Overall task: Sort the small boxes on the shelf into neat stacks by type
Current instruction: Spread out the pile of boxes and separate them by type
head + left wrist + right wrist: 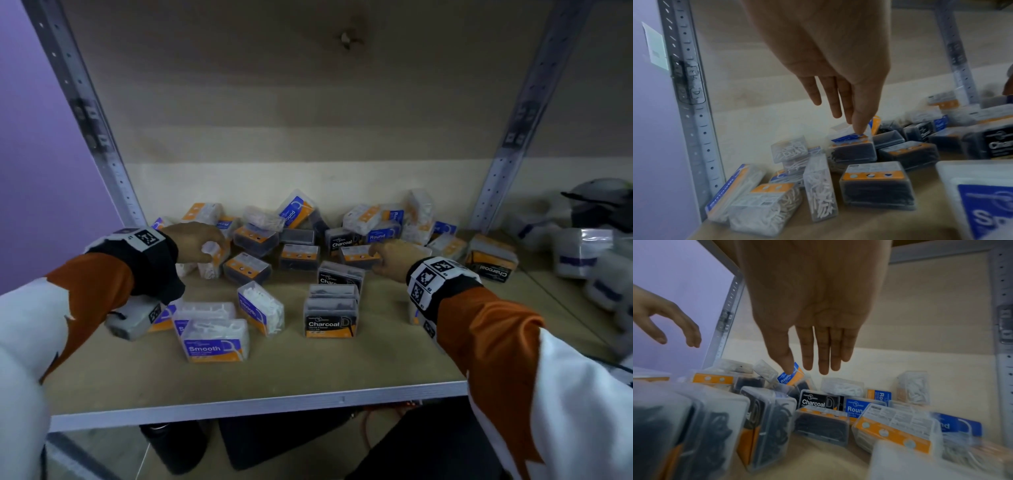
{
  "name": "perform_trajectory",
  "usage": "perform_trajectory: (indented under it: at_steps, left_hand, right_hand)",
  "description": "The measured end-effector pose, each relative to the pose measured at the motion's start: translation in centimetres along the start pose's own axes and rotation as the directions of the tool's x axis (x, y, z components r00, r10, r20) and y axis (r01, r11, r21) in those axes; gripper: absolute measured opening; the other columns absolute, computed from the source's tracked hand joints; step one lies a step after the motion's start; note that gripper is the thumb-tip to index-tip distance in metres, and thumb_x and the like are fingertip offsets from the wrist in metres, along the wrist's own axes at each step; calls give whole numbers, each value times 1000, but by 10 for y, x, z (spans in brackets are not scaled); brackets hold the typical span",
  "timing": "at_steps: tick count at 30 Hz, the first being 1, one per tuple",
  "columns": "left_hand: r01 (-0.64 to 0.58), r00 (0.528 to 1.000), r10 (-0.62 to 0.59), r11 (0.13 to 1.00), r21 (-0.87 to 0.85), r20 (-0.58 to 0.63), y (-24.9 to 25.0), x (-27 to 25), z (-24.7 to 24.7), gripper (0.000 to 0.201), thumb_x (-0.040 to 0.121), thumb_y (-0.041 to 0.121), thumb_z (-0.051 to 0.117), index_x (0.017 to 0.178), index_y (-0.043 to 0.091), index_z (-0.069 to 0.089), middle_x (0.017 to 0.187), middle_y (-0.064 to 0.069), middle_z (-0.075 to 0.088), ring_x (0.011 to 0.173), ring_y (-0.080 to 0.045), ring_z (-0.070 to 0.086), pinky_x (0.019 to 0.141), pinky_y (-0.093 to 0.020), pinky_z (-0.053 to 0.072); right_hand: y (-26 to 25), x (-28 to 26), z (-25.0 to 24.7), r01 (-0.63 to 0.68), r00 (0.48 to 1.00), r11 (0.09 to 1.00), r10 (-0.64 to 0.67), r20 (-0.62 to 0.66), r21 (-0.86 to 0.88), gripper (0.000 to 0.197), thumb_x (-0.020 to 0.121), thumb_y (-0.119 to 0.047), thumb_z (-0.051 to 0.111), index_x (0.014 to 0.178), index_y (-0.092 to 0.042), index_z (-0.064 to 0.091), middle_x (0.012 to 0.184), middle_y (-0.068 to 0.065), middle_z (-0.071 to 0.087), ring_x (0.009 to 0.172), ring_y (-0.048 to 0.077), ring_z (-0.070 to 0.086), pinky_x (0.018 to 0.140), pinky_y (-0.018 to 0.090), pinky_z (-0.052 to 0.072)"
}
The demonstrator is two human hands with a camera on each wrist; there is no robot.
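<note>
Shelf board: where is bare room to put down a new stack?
Free: the front strip of the shelf board ahead of the Smooth box and Charcoal stack, plus the gap between them. Crowded: the loose pile toward the back wall.

The right hand (813,305) is hanging over the heap with fingers (823,353) straight, holding nothing. Below them a Charcoal box (818,400) is standing upright — a Round box (857,408) just beside it (label partly hidden).
</note>
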State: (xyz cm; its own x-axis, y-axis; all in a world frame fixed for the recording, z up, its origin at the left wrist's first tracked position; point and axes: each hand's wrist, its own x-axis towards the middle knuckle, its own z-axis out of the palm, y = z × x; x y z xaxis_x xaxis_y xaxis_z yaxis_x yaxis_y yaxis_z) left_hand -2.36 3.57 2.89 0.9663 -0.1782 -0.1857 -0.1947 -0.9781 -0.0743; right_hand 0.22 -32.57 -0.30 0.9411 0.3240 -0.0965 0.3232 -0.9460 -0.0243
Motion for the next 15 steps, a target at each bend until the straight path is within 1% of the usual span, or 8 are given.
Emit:
perform_trajectory:
  at_steps: [6,7,9,10,11,12,13,15]
  left_hand:
    - [-2,997,-4,998,68,80,-13,16,1,48,90,6,52,137,12,42,150,-3,35,137,-14,36,108,-21,24]
    - [-2,995,-7,996,86,96,-14,18,0,49,91,7,52,138,11,40,151,-4,33,137,-13,35,108,-19,23]
    - [-6,994,-8,992,123,109,-15,23,-2,50,92,10,53,140,8,37,152,-4,31,137,-11,35,106,-17,21]
    - [-3,994,-13,989,147,111,-14,25,-2,51,93,12,52,141,9,35,153,-3,29,138,-10,34,106,-16,20]
    - [-5,993,-16,984,177,117,-14,28,-2,51,94,13,51,142,10,33,154,-2,26,138,-9,33,106,-15,19]
    - [-7,992,-19,979,204,125,-14,31,-2,52,94,14,50,143,11,30,155,-1,24,139,-8,31,106,-15,18]
    - [-1,990,-32,973,232,138,-13,33,-2,53,95,14,48,144,12,28,155,0,22,140,-7,29,107,-16,17]
    - [0,984,-51,958,286,170,-15,39,0,56,96,12,45,146,16,22,157,3,16,142,-7,25,109,-17,15]
  right_hand:
    - [6,28,11,43,993,998,-37,111,-54,41,93,-19,51,132,-7,47,130,15,54,112,31,55,88,36,45]
    - [7,33,12,52,990,997,-44,133,-61,37,93,-18,51,129,-7,50,125,14,56,105,30,57,83,34,44]
    - [9,44,12,60,987,996,-49,155,-67,20,93,-17,51,109,-9,59,101,9,58,80,25,52,75,32,39]
    - [10,49,11,57,985,996,-45,167,-67,14,93,-18,52,102,-10,59,94,7,56,76,24,49,76,32,37]
    - [13,54,12,49,983,997,-37,178,-62,20,93,-21,52,108,-9,58,99,8,56,84,26,53,80,34,40]
    - [16,60,12,33,981,998,-21,191,-59,33,93,-23,52,123,-9,53,117,10,55,103,29,54,89,35,41]
    - [19,65,13,13,979,998,-2,203,-54,44,94,-25,52,135,-10,45,135,11,49,121,29,49,99,35,38]
    - [21,73,14,2,970,998,13,243,-61,54,94,-27,52,143,-11,35,150,9,35,135,26,37,108,33,32]
